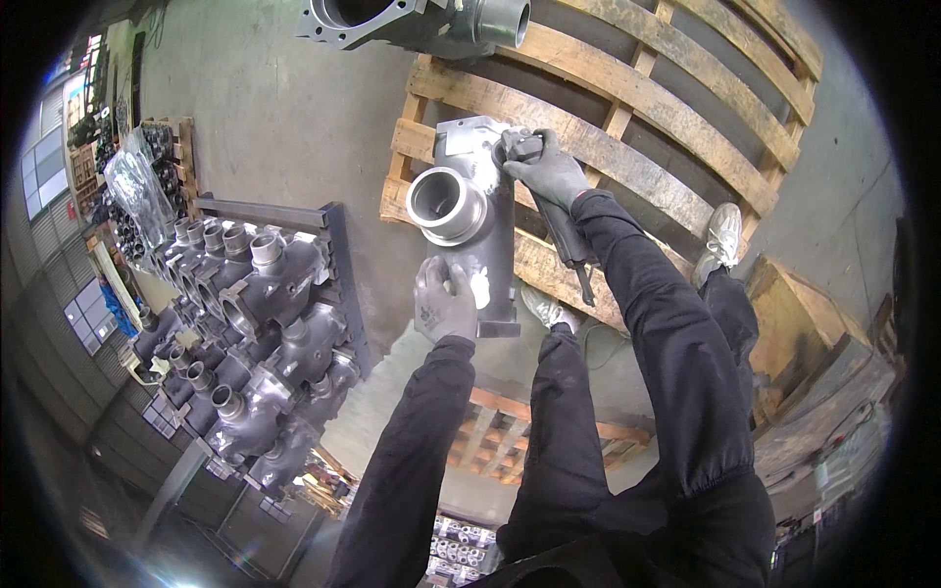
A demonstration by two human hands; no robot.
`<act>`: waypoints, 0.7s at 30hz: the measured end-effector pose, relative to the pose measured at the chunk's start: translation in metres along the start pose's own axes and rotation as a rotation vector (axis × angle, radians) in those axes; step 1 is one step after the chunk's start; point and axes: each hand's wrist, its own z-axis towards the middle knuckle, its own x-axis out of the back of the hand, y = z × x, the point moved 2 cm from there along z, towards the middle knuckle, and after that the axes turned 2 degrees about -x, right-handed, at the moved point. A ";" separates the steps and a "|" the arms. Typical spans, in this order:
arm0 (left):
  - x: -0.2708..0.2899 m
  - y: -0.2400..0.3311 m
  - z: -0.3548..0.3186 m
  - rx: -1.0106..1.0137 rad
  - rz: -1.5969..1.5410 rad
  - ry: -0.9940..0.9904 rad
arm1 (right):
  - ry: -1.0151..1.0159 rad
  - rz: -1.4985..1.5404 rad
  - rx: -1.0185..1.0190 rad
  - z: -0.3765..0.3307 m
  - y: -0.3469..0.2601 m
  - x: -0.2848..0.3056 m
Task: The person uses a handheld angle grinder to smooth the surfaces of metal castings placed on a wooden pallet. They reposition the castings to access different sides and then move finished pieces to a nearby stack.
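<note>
A grey cast-metal valve body (498, 230) stands at the edge of the wooden pallet, in front of my feet. Its round machined neck (446, 203) faces up and left, with a dark bore. My left hand (446, 299), in a grey glove, grips the near left side of the casting below that neck, fingers bent against the metal. Near the far right end of the same casting, my gloved right hand (549, 171) is closed round a dark hand tool (564, 235). The tool's long dark body hangs down beneath my wrist; its working end is partly hidden by the fingers.
The slatted pallet (627, 108) spreads to the far right. Another large casting (421, 24) lies at the far edge. Several similar castings (260, 363) crowd a metal-framed rack (343, 274) on the left. A wooden crate (814, 392) stands at right, beside my shoe (723, 235).
</note>
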 end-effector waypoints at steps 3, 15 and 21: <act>0.001 0.002 0.000 0.013 0.013 -0.002 | -0.019 0.022 0.025 0.000 -0.004 -0.003; -0.001 -0.001 0.000 0.020 0.004 -0.009 | -0.046 -0.039 0.069 0.001 -0.013 0.000; -0.002 -0.002 0.001 0.018 0.008 -0.028 | -0.077 -0.076 0.094 -0.003 -0.026 -0.001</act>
